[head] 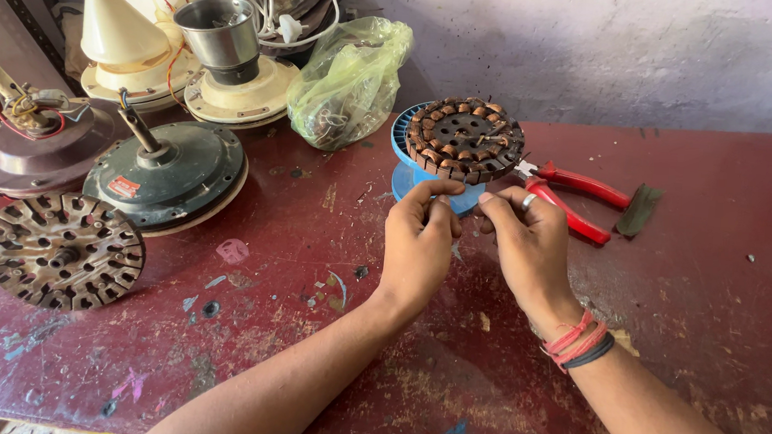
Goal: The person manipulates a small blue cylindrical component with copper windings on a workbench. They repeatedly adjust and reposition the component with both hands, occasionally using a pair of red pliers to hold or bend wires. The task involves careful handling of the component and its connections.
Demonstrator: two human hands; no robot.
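While both my hands meet just in front of the round copper-wound fan stator (464, 139), it rests on a blue plastic spool (405, 174). Left hand (418, 243): thumb and forefinger pinched together, seemingly on a fine wire too thin to make out. Right hand (531, 242): fingers likewise pinched, ringed, red and black threads at the wrist. Step, as I judge it: working a winding lead; the next move calls for steady tension. Red-handled pliers (580, 197): right of the stator. Green plastic bag (351, 81) and dismantled fan motor housings (167, 172): left of it. Surface: worn maroon table (719, 298); behind, a pale plastered wall (620, 43).
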